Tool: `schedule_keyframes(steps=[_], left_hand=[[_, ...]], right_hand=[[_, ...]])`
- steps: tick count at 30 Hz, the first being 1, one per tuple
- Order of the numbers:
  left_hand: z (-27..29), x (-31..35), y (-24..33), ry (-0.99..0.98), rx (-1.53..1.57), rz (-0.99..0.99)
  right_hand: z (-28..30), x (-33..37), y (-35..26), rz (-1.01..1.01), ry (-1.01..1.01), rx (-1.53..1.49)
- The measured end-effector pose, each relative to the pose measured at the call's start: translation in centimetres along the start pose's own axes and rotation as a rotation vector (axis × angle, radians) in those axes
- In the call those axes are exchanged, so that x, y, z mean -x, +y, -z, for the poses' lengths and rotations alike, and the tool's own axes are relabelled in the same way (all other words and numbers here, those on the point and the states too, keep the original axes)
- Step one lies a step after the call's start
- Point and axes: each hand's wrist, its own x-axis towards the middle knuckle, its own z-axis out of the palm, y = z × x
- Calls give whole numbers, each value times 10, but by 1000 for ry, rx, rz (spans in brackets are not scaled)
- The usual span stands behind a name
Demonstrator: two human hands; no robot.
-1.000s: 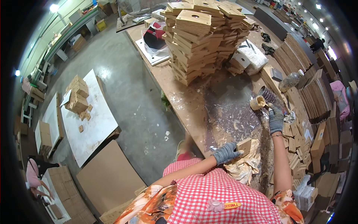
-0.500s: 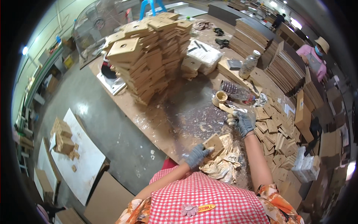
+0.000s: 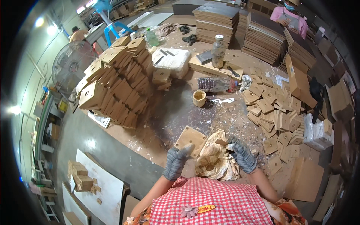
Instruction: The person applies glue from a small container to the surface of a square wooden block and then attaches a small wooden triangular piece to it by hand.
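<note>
My left hand (image 3: 175, 163), in a grey glove, grips a square wooden plate (image 3: 190, 140) with small holes near its corners. The thumb lies over the plate's near edge. My right hand (image 3: 243, 154), also gloved, is closed at the right side of a crumpled, yellow-stained cloth (image 3: 212, 163). A small flat brown piece (image 3: 222, 142) shows at its fingertips; whether it is a separate tool or a fold of the cloth is unclear. Beyond the hands stands a paste-crusted cup (image 3: 199, 98) with a tan inside. White paste is smeared on the table beside it.
A tall leaning stack of wooden plates (image 3: 112, 88) stands at left. Loose wooden blocks (image 3: 268, 103) lie heaped at right. A clear bottle (image 3: 215, 84) lies behind the cup; a jar (image 3: 218, 51) stands on a board. Far right, a person in pink (image 3: 290, 18) is near stacked panels (image 3: 262, 35).
My right hand has come back from beside the cup to the cloth. The plate in my left hand has moved left and is tilted up more. The view has turned rightward over the table.
</note>
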Motion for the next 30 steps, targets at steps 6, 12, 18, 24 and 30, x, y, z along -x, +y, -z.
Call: schedule_keyframes(steps=[6,12,18,24,30], left_hand=[[-19,10,25,-39,-59,-165],[-33,16,43,-73,-69,-79],[-41,11,43,-106,-65,-67],[-41,8,43,-114,-121,-143],[-41,9,47,-115,-72,-61]], right_hand=[[5,17,-8,448,112,626],[-5,28,-22,518,292,768],[6,29,-13,544,359,834],[5,29,-14,606,372,903],[-2,29,-22,642,406,826]])
